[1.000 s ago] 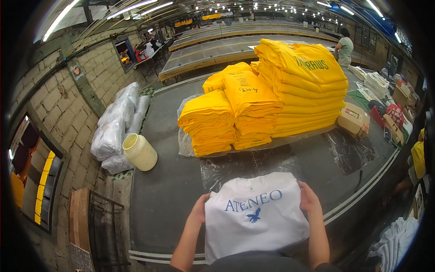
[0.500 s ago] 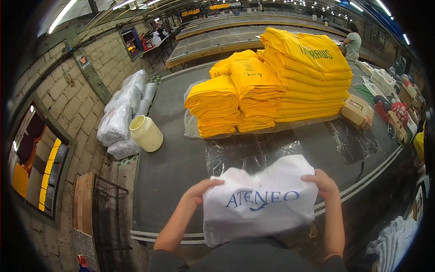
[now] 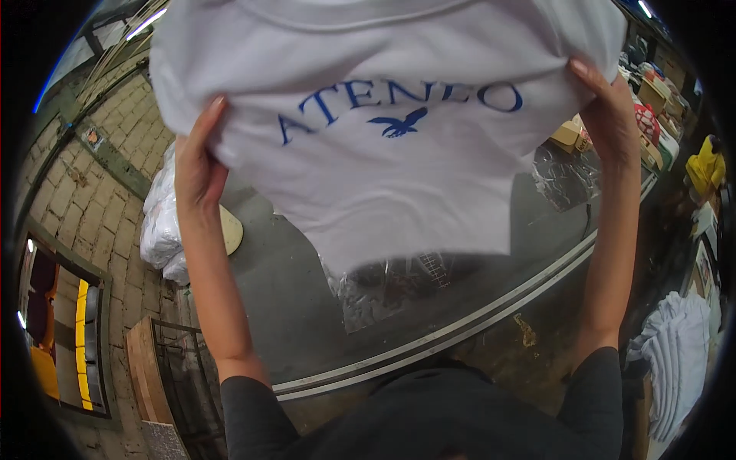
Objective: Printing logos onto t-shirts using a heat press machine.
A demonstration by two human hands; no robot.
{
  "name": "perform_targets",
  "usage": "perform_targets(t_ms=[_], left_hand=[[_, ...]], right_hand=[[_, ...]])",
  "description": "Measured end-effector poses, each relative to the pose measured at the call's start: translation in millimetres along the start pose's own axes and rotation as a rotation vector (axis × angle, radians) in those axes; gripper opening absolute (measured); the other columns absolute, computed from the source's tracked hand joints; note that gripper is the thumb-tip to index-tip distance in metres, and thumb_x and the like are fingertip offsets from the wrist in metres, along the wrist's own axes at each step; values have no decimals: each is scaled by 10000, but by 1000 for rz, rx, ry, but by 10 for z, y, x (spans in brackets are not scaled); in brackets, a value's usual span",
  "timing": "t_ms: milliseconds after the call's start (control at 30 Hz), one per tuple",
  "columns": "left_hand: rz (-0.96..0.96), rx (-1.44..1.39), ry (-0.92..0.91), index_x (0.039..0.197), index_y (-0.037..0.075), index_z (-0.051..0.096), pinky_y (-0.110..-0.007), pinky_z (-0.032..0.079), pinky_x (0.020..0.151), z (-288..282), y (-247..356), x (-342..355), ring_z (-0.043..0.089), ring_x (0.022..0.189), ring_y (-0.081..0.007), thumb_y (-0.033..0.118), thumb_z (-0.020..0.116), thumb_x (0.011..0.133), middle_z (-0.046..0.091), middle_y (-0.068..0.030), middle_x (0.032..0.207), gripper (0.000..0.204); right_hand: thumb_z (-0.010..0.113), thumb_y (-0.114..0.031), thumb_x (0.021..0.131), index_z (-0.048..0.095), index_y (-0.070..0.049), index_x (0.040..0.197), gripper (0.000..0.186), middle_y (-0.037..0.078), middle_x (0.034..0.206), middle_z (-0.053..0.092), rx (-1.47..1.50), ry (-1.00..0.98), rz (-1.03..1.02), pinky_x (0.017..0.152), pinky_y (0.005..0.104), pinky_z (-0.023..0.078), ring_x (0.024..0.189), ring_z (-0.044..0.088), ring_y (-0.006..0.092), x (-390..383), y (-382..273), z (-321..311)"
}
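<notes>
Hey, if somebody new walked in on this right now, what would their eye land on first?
Probably the white shirt with its blue lettering and bird print, held above the dark table between the left hand and the right hand. After that, likely the yellow cloth at the far right and the white fabric pile below it.

White shirt [image 3: 383, 176]: legible blue capital lettering [image 3: 392, 93], arched in one line across the front, above a blue bird emblem [image 3: 399, 123]
</notes>
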State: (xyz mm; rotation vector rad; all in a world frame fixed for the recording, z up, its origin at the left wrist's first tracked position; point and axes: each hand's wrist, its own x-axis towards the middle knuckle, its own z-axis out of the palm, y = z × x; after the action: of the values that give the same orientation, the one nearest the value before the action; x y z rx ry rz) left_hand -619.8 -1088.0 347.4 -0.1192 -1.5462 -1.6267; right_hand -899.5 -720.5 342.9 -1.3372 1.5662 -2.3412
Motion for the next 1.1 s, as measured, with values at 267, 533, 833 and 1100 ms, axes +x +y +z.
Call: perform_targets(t_ms=[267, 533, 833, 1100], left_hand=[[-201, 657, -559, 1180, -22, 503, -318, 481, 757, -989, -866, -1745, 607, 855, -204, 125, 657, 726, 624, -104, 1027, 501], [-1194, 69, -464, 1251, -16, 444, -351, 402, 948, -640, -1622, -2863, 496, 1112, -208, 163, 740, 709, 518, -85, 1231, 643], [-1324, 157, 181, 1151, -57, 499, -391, 480, 818, -873, -3051, -2185, 597, 946, -276, 172, 687, 750, 602, -145, 1064, 499], [-572, 1452, 244, 1224, -63, 422, -446, 413, 885, -590, -3039, -2620, 546, 1013, -375, 333, 659, 765, 553, -213, 1132, 651]], right_hand=[[652, -140, 756, 591, 41, 1019, 325, 147, 954, 639, -431, -868, 444, 818, 326, 456, 910, 601, 246, -1480, 441, -404], [615, -99, 764, 634, 28, 951, 227, 82, 913, 659, -84, -918, 894, 766, 281, 461, 854, 579, 124, -2518, 1469, -632], [704, -127, 703, 603, 33, 1024, 372, 123, 942, 649, -251, 161, 1124, 763, 347, 492, 859, 620, 218, -2202, 3146, -334], [713, -392, 691, 455, -38, 1103, 601, 172, 1092, 478, -1259, 392, 722, 804, 506, 405, 1062, 449, 349, -2729, 2956, 51]])
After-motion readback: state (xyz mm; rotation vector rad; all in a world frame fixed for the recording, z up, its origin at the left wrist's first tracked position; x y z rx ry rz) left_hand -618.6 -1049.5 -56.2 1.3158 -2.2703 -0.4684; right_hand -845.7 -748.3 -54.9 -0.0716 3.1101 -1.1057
